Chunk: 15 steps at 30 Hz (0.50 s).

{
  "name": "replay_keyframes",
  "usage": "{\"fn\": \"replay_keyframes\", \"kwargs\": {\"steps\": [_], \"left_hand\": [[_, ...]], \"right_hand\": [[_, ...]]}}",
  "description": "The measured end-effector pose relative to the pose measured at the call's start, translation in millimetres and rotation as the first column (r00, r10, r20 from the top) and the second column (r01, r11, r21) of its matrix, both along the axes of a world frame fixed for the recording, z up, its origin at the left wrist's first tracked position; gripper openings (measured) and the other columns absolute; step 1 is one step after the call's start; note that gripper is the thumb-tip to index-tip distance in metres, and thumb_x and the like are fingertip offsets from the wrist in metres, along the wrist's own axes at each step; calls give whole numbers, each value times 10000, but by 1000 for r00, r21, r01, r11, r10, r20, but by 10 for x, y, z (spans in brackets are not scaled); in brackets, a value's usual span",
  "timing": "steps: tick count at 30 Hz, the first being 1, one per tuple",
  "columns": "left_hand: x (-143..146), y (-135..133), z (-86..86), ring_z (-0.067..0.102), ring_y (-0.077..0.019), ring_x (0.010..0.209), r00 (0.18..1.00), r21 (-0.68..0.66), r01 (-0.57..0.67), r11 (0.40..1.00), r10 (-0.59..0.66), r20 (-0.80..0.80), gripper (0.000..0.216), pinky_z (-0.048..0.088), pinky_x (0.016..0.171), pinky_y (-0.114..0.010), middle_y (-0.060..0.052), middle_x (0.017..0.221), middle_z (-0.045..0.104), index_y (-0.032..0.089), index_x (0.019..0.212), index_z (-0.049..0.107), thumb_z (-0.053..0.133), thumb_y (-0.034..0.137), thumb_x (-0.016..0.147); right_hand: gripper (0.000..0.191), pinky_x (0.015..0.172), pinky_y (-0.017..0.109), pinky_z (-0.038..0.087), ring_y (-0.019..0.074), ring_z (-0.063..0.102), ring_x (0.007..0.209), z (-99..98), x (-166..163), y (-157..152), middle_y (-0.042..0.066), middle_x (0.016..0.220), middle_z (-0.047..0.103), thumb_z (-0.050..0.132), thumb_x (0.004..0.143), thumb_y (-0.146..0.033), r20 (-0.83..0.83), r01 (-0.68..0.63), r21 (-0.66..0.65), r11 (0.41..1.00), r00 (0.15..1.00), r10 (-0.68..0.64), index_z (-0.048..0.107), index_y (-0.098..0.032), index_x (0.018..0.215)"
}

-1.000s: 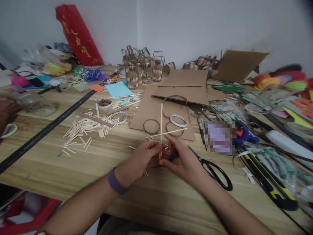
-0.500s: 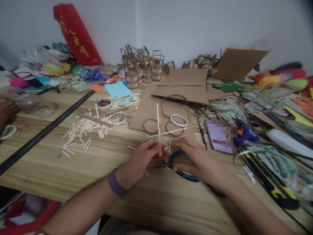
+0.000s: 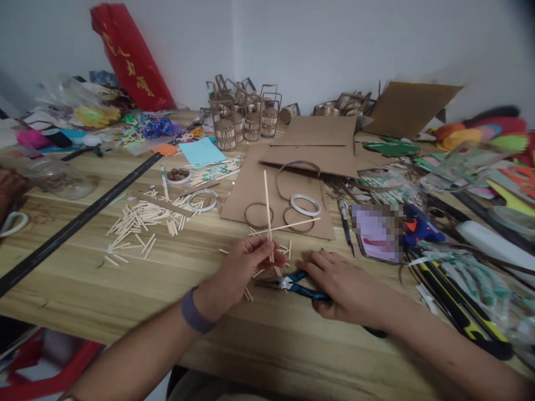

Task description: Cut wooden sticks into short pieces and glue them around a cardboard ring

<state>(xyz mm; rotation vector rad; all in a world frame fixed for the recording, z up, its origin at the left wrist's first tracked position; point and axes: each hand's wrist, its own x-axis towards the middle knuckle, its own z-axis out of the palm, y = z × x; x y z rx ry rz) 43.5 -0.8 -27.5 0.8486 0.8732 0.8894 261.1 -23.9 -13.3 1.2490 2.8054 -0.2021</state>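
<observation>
My left hand (image 3: pixel 246 264) pinches a thin wooden stick (image 3: pixel 267 203) near its lower end, and the stick points up and away from me. To the right, my right hand (image 3: pixel 345 287) is wrapped round the blue handles of a pair of pliers (image 3: pixel 285 283). The pliers lie low over the table, their narrow jaws pointing left beneath my left hand. Short cut sticks (image 3: pixel 289 249) are scattered around my left fingers. Behind them another long stick (image 3: pixel 296 225) lies across two brown rings (image 3: pixel 259 216) on a flat cardboard sheet (image 3: pixel 240 192).
A heap of short sticks (image 3: pixel 137 220) and tape rolls (image 3: pixel 305 205) lie on the wooden table. At right are a phone (image 3: pixel 376 234), a glue gun (image 3: pixel 422 225) and a utility knife (image 3: pixel 463 306). Small woven baskets (image 3: pixel 225 133) stand behind. Another person's hand (image 3: pixel 12 186) shows at far left.
My right hand has closed round the pliers' handles, drawing them together and a little nearer me. The stick in my left hand has tilted slightly left.
</observation>
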Motion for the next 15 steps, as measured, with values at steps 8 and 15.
{"fn": "replay_keyframes", "kwargs": {"steps": [8, 15], "left_hand": [[-18, 15, 76, 634, -153, 699, 998, 70, -53, 996, 55, -26, 273, 502, 697, -273, -27, 705, 678, 139, 756, 631, 718, 393, 706], [-59, 45, 74, 633, -151, 671, 997, 66, -28, 997, 32, -70, 274, 503, 681, -278, -31, 697, 680, 133, 810, 648, 693, 388, 720]], "right_hand": [[420, 796, 448, 404, 309, 550, 881, -65, -62, -134, 142, 951, 626, 554, 753, -298, 132, -102, 222, 970, 988, 74, 601, -141, 1140], [162, 654, 373, 450, 268, 590, 749, -100, -98, -245, 117, 827, 626, 541, 771, -272, 81, 8, 199, 980, 996, -24, 620, -155, 852]]}}
